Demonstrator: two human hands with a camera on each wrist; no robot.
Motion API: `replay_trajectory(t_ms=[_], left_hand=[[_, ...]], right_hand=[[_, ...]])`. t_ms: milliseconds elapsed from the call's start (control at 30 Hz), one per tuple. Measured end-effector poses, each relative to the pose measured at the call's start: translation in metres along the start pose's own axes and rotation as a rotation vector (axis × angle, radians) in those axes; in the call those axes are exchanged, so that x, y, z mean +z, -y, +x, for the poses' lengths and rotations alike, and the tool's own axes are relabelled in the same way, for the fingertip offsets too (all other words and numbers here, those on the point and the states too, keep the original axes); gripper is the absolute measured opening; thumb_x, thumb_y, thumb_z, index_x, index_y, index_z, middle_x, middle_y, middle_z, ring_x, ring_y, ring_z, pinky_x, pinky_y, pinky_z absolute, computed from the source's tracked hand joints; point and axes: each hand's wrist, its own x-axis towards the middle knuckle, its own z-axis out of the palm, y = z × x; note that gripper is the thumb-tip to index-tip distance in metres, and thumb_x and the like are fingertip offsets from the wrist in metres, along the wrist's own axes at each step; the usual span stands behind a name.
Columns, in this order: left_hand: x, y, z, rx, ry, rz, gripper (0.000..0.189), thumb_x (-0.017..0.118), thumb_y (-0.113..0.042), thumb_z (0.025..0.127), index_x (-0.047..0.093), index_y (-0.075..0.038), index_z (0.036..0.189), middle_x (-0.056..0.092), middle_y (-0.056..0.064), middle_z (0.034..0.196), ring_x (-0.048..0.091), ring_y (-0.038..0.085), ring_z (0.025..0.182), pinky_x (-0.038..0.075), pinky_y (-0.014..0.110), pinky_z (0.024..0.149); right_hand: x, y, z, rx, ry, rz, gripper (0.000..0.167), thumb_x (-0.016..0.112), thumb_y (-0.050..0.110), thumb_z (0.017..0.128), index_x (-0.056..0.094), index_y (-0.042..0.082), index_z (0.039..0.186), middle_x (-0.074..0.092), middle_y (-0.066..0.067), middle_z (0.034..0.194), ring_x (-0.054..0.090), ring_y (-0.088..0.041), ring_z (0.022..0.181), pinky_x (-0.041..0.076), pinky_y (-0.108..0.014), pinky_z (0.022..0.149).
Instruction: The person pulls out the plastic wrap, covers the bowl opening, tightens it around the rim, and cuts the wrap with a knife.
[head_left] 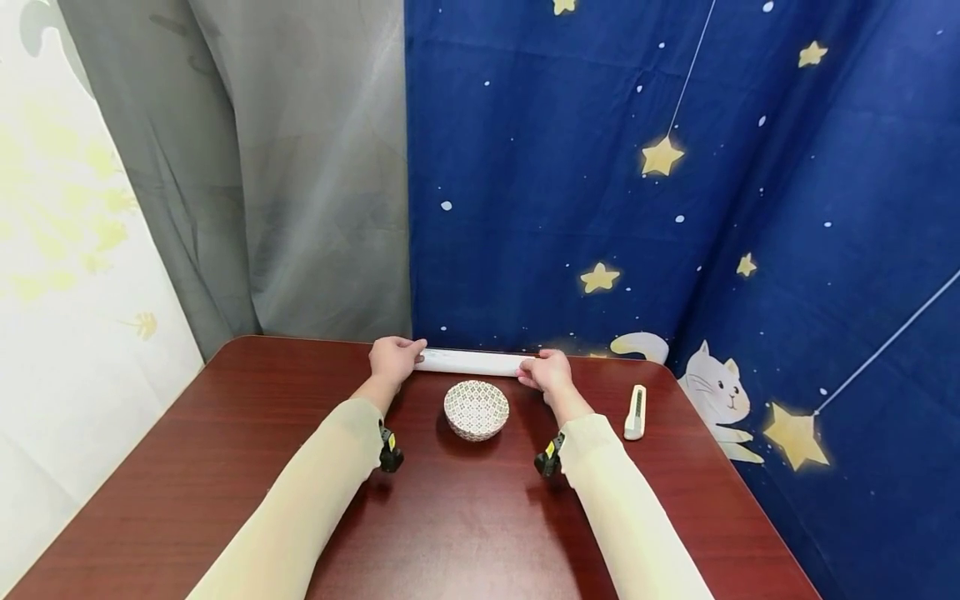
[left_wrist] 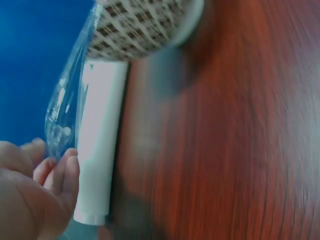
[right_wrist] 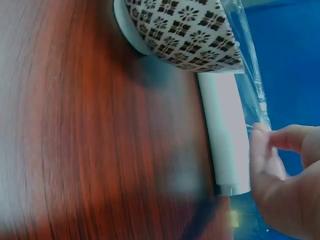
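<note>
A white roll [head_left: 468,362] of plastic wrap lies along the far edge of the table. Clear plastic wrap [left_wrist: 62,112] stretches between the two hands, close to the roll. My left hand [head_left: 393,358] pinches the wrap near the roll's left end, thumb against fingers. At the right end, the right hand [head_left: 550,372] pinches the wrap between thumb and fingertips, as the right wrist view shows. Between the forearms and nearer than the roll stands a patterned bowl [head_left: 476,410], touched by neither hand. Its rim overlaps the roll in both wrist views.
A white utility knife [head_left: 635,413] lies on the table [head_left: 465,533] to the right of the right forearm. Grey curtain [head_left: 322,183] and blue star-patterned curtain [head_left: 525,167] hang right behind the table's far edge.
</note>
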Motion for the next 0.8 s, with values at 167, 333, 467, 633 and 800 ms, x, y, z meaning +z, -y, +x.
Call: replay_trajectory(t_ms=[167, 333, 467, 633, 800], left_hand=[[0.005, -0.008, -0.007, -0.283, -0.036, -0.471, 0.04, 0.075, 0.01, 0.095, 0.063, 0.013, 0.134, 0.079, 0.011, 0.093, 0.076, 0.006, 0.069, 0.065, 0.021, 0.074], [0.003, -0.016, -0.009, -0.491, -0.058, -0.687, 0.065, 0.075, 0.012, 0.094, 0.051, 0.003, 0.153, 0.073, 0.002, 0.082, 0.082, 0.012, 0.081, 0.063, 0.024, 0.085], [-0.001, -0.019, -0.008, -0.578, -0.022, -0.705, 0.062, 0.074, 0.011, 0.096, 0.055, -0.004, 0.153, 0.069, 0.002, 0.088, 0.081, 0.012, 0.08, 0.062, 0.026, 0.086], [-0.004, -0.014, -0.005, -0.581, 0.045, -0.657, 0.024, 0.069, 0.002, 0.102, 0.066, -0.004, 0.125, 0.074, 0.001, 0.081, 0.077, 0.008, 0.067, 0.061, 0.024, 0.076], [-0.003, -0.005, -0.001, -0.439, 0.062, -0.524, 0.028, 0.068, -0.009, 0.106, 0.067, 0.0, 0.132, 0.077, -0.002, 0.077, 0.076, 0.002, 0.067, 0.058, 0.017, 0.066]], right_hand=[[-0.009, 0.002, -0.001, 0.281, 0.105, 0.18, 0.012, 0.062, -0.014, 0.099, 0.063, -0.009, 0.111, 0.077, -0.013, 0.079, 0.078, -0.015, 0.068, 0.067, -0.027, 0.076], [-0.019, 0.009, -0.001, 0.468, 0.21, 0.234, 0.011, 0.058, -0.006, 0.107, 0.064, -0.004, 0.099, 0.079, -0.014, 0.081, 0.079, -0.018, 0.073, 0.065, -0.027, 0.086], [-0.023, 0.012, -0.001, 0.499, 0.259, 0.219, 0.013, 0.056, 0.0, 0.11, 0.065, -0.002, 0.102, 0.079, -0.012, 0.083, 0.079, -0.016, 0.075, 0.064, -0.025, 0.089], [-0.024, 0.009, 0.003, 0.436, 0.205, 0.275, 0.005, 0.059, 0.0, 0.109, 0.063, 0.002, 0.107, 0.077, -0.009, 0.084, 0.079, -0.016, 0.077, 0.065, -0.028, 0.089], [-0.019, 0.004, 0.006, 0.294, 0.123, 0.316, 0.009, 0.061, -0.004, 0.106, 0.066, -0.001, 0.113, 0.074, -0.006, 0.087, 0.078, -0.013, 0.081, 0.065, -0.028, 0.092]])
